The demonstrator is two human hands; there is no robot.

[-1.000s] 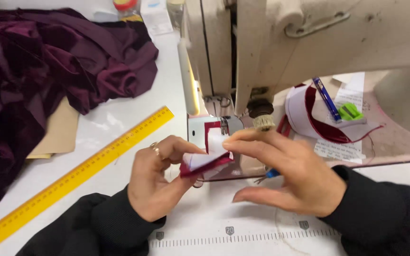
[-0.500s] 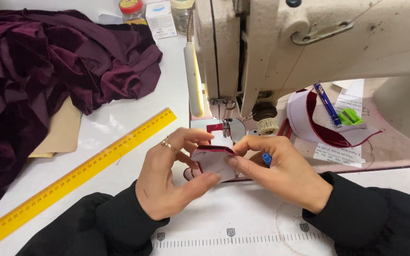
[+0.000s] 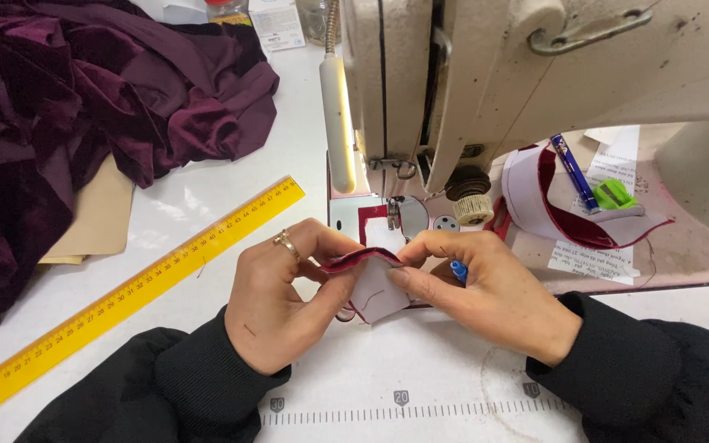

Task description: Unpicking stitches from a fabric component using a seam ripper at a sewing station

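The left hand [image 3: 276,308] and right hand [image 3: 486,295] pinch a small burgundy-and-white fabric piece [image 3: 371,279] between fingertips just before the sewing machine [image 3: 486,90]; the right also seems to grip a blue pen [image 3: 458,270]. The fold looks likely to slip, and fingers sit near the presser foot [image 3: 393,215]. Beyond, a yellow ruler [image 3: 137,287] and heaped burgundy velvet [image 3: 67,107] crowd the left side.

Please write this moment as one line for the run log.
left hand: pinches fabric piece | right hand: pinches same piece, blue pen tucked in | place: before sewing machine | beside: yellow ruler
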